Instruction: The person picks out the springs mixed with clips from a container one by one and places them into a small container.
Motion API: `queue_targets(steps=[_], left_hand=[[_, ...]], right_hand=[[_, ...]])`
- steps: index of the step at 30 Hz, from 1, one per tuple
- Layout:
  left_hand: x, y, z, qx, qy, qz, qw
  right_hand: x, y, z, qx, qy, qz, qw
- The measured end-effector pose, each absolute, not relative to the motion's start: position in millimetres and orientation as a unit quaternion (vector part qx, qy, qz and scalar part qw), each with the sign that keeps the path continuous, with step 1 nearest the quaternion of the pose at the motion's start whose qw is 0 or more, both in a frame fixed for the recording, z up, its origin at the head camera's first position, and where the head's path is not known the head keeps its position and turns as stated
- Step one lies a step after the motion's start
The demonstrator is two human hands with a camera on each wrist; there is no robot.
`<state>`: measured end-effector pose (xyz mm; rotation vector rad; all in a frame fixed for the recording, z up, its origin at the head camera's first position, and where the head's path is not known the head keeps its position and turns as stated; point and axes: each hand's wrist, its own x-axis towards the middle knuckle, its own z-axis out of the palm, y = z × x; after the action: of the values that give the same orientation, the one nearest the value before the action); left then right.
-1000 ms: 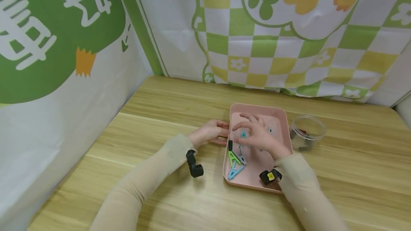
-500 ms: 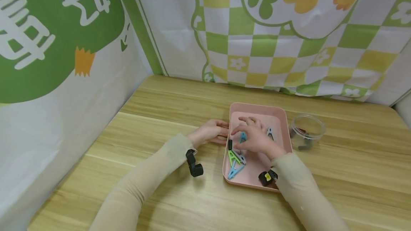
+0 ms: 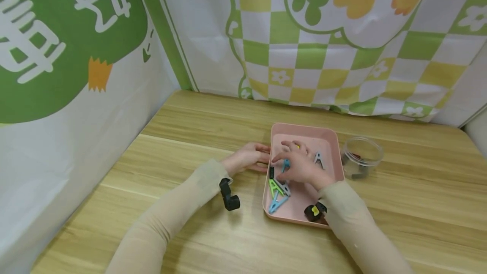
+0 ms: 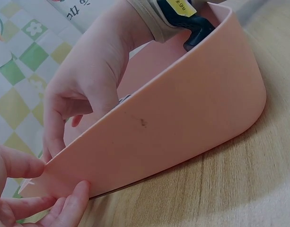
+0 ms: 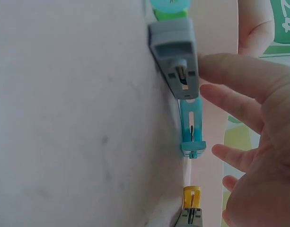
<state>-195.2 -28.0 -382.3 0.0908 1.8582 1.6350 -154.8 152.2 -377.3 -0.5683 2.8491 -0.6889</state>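
Note:
My left hand (image 3: 247, 157) rests its straight fingers against the left wall of a pink tray (image 3: 305, 221). My right hand (image 3: 299, 168) is inside the tray, fingers spread and slightly bent. In the right wrist view its thumb reaches the side of a grey clothespin (image 5: 177, 59). Beyond that one lie a teal clothespin (image 5: 192, 127) and a yellow clothespin (image 5: 192, 195), partly out of frame. Along the tray's left side, a green clothespin (image 3: 274, 188) and a light-blue clothespin (image 3: 277, 203) lie close together. A grey-blue clothespin (image 3: 318, 160) sits to the right of my hand.
A clear round jar (image 3: 362, 157) with dark pieces inside stands right of the tray. Near the tray's left wall is a black ribbed piece (image 3: 272, 172). Wooden table (image 3: 213, 113) surrounds the tray, and a checkered cloth (image 3: 312, 62) hangs behind.
My right hand has shifted slightly left and toward me, uncovering the grey-blue clothespin on its right and a bit of yellow by its fingers. The left hand stays at the tray wall.

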Motion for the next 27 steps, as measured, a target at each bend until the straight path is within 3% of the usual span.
queue_targets(steps=[27], left_hand=[[-194.3,-28.6,-383.0,0.037,0.700,0.633,0.328]], right_hand=[[-155.6,146.3,-379.7,-0.200,0.952,-0.207,0.103]])
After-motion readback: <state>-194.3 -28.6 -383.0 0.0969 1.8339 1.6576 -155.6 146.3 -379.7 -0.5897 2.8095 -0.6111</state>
